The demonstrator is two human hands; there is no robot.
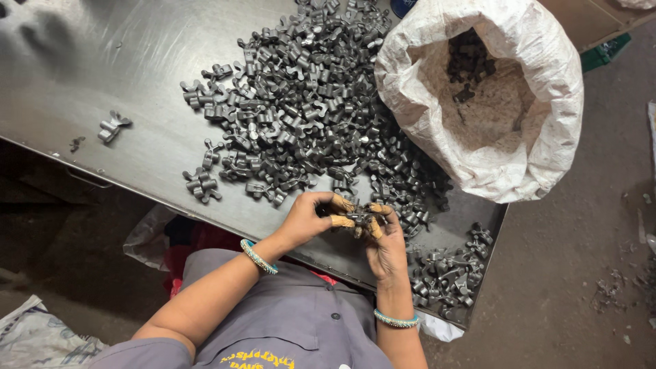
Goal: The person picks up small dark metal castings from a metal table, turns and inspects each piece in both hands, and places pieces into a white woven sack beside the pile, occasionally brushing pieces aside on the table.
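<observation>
Fingers of both hands met over a small dark metal casting (360, 220) held just above the near edge of the steel table (102, 61). The left hand (306, 217) curled closed around one side of the piece, the right hand (384, 240) pinched it from the other, and several fingertips (342, 221) wore tan wrappings — tape or finger cots, I could not tell which. By the look of it this was the checking step: one part was lifted clear of the heap and turned between the fingers. Any next move would call for a firm grip on a small, knobbly, probably slippery piece, and for keeping it apart from the unsorted mass.

That mass, the big pile of castings (307, 102), spread across the middle of the table — dull grey, rough-skinned forgings with a short barrel and two stubby wings each, tangled in all directions. A smaller group (447, 270) lay at the table's right corner, just beside the right wrist, and a lone piece (111, 127) sat well apart to the left. The tabletop itself was smooth sheet metal, scuffed and faintly shiny.

A woven white sack (519, 137) stood open beside the pile, its rim rolled down, a few more castings lying inside. Beaded bangles (258, 257) circled both wrists, above a grey buttoned shirt (294, 328).
</observation>
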